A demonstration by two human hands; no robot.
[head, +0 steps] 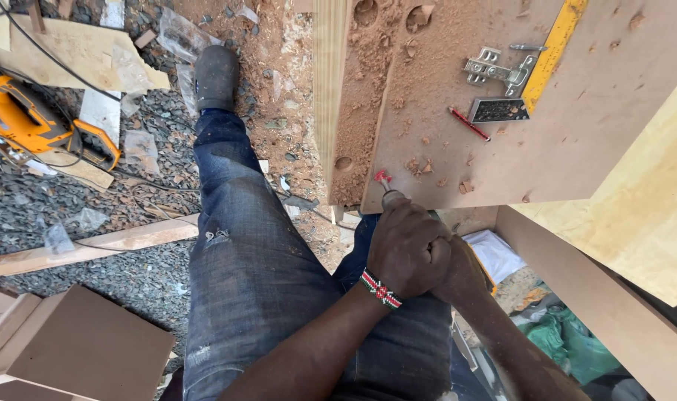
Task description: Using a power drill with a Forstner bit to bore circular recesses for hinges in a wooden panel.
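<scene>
Hands clasped together fill the middle of our view, looking down over denim-covered legs. Our left hand (407,245), wearing a beaded wristband (381,289), is clenched over our right hand (457,271), and both grip a screwdriver (387,190). Its red tip touches the near edge of a sawdust-strewn brown board (457,160). On that board lie 1 metal hinge (493,70), a red pencil (468,123) and a yellow square ruler (535,74). An orange jigsaw (26,122) sits on gravel, well apart to the left.

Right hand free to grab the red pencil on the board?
Probably not as is: the right hand is clasped with the left hand around a screwdriver. The red pencil lies unobstructed on the board.
</scene>
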